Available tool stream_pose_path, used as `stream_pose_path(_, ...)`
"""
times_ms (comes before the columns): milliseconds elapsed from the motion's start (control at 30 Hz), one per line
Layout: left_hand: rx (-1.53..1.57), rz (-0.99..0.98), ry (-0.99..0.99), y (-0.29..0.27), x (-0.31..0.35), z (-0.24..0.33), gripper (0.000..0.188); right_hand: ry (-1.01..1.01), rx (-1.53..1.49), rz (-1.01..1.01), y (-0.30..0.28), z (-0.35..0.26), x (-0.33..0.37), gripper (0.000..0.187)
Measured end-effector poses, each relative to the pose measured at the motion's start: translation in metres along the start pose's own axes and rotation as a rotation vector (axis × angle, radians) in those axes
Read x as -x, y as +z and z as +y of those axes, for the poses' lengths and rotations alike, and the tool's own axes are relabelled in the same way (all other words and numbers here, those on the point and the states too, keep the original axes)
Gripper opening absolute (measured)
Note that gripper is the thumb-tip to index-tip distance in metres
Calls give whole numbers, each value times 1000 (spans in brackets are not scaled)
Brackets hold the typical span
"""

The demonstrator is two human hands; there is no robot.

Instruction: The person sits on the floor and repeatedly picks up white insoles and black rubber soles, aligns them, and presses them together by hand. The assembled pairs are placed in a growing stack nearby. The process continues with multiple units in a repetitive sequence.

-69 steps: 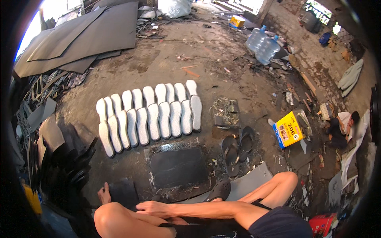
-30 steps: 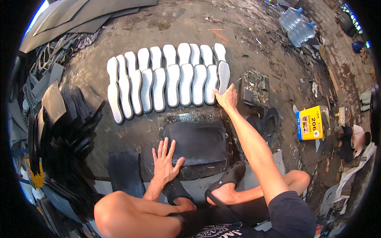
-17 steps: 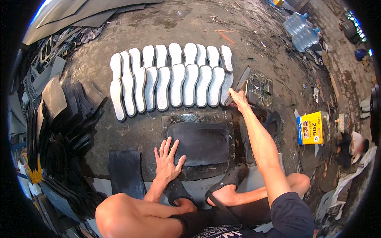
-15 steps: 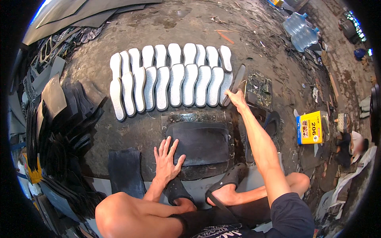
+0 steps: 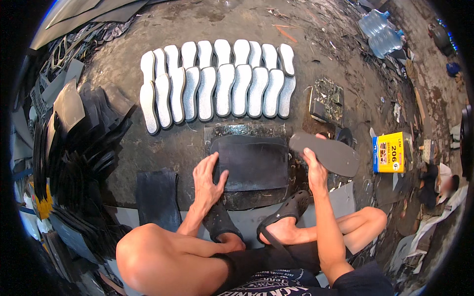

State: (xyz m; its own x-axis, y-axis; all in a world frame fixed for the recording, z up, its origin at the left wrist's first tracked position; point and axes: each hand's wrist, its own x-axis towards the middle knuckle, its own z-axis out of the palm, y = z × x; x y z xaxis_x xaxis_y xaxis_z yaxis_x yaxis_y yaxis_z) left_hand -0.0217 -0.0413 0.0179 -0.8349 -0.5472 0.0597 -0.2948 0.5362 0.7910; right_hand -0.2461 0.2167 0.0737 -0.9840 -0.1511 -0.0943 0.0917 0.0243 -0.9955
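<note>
My right hand (image 5: 317, 172) holds a dark grey shoe sole (image 5: 330, 154) by its near edge, raised over the floor to the right of the black sheet. The sole lies slantwise, its broad face up. My left hand (image 5: 206, 180) rests at the left edge of the black rubber-like sheet (image 5: 254, 165), fingers outstretched and thumb apart, gripping nothing. That sheet lies on a worn dark board (image 5: 232, 129) before my feet. Beyond it, white-topped soles (image 5: 223, 93) with dark edges stand in two close rows, side by side.
A dark scuffed block (image 5: 326, 101) sits right of the rows. Farther right are a yellow and blue tin (image 5: 390, 152) and clear water jugs (image 5: 382, 39). Stacks of dark sheet pieces (image 5: 81, 143) crowd the left. A folded black piece (image 5: 157, 200) lies near my left knee.
My right hand has drawn the grey sole from the right end of the near row toward me, turning its broad face up. My left hand stays by the sheet, its fingers less spread.
</note>
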Motion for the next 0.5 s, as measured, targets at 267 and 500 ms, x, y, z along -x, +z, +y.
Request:
stream_pose_path(267, -222, -18, 235, 7, -65, -16, 46, 396, 6, -262, -32, -3, 65, 45)
stream_pose_path(500, -148, -189, 609, 1, -22, -44, 35, 365, -413, -44, -67, 10, 50, 35)
